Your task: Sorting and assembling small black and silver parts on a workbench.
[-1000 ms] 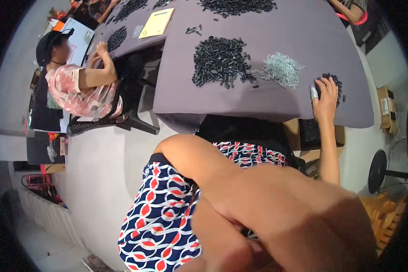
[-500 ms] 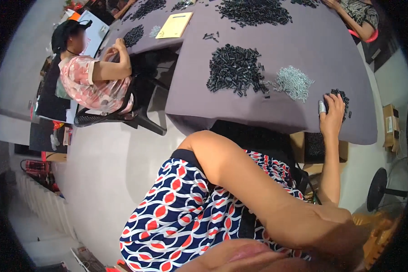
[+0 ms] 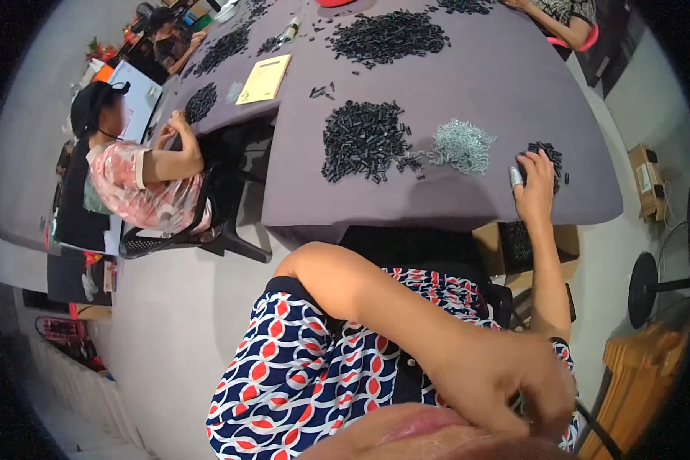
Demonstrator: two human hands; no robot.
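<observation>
My right hand [image 3: 538, 182] rests on a small heap of short black tube-like pieces [image 3: 557, 165] near the table's right front corner. Its fingers are stretched out and slightly bent, and the thumb wears a silvery cover [image 3: 516, 177]. What lies beneath the fingertips is hidden. My left arm crosses in front of my body, and my left hand [image 3: 525, 376] is raised close to the camera at the lower right. Its fingers curl toward the thumb; whatever they hold is too unclear to name. Left of my right hand lies a pile of small silvery pieces [image 3: 464, 146].
A larger pile of black pieces [image 3: 364, 140] lies on the grey-clothed table [image 3: 406, 201]. Beyond are another black pile [image 3: 391, 37] and a yellow booklet [image 3: 264, 79]. A person in a pink shirt [image 3: 142, 184] sits at left. Below the table edge stands a cardboard box [image 3: 565, 244].
The view has tilted, showing more of the table's far end. My left hand's curled fingers now show more clearly. My right hand stays at the small black heap.
</observation>
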